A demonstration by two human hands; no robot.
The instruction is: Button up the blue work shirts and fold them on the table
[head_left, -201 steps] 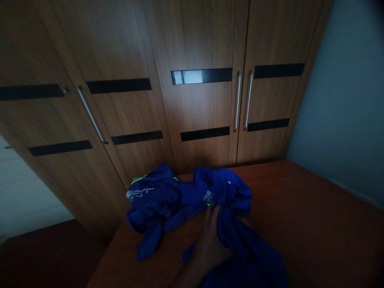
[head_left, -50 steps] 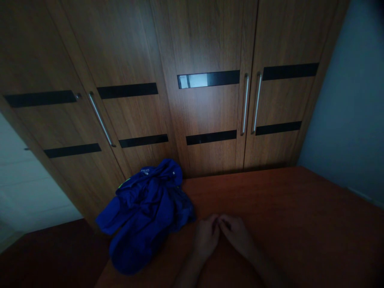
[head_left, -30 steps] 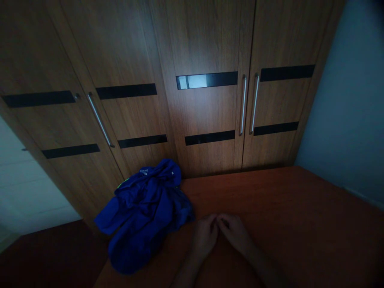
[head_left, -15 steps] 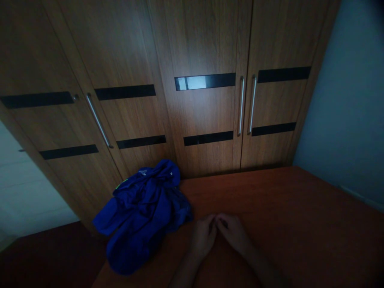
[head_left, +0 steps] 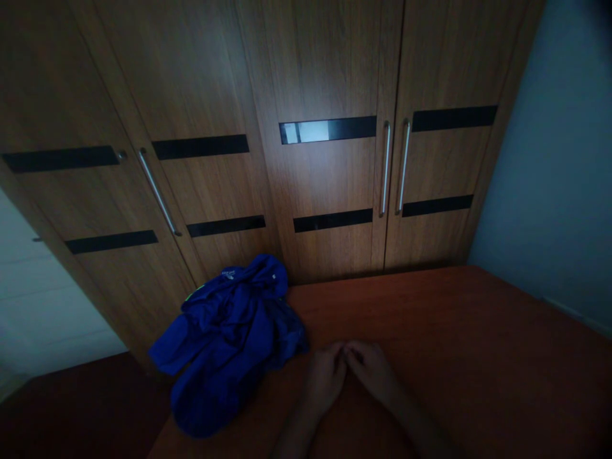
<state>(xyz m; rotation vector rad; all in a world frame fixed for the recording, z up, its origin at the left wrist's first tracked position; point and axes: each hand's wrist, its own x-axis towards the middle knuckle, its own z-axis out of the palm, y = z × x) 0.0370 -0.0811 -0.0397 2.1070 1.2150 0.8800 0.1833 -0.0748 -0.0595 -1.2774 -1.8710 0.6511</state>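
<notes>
Both hands rest near the front middle of a reddish-brown table (head_left: 459, 331), their fingertips meeting. My left hand (head_left: 327, 375) is closed, with its fingers curled inward. Against it lies my right hand (head_left: 371, 370), closed in the same way. No object shows in either one, though the insides of the fingers are dark and partly hidden. To the left of my left hand, a crumpled blue garment (head_left: 239, 331) with small pale lettering is heaped on the table, its lower part reaching the table's left edge.
Behind the table stands a wooden wardrobe (head_left: 329, 178) with dark strips and long metal handles. A pale blue wall (head_left: 564, 191) is at the right. White drawers or panels (head_left: 43, 306) are at the far left, above a dark floor (head_left: 86, 408).
</notes>
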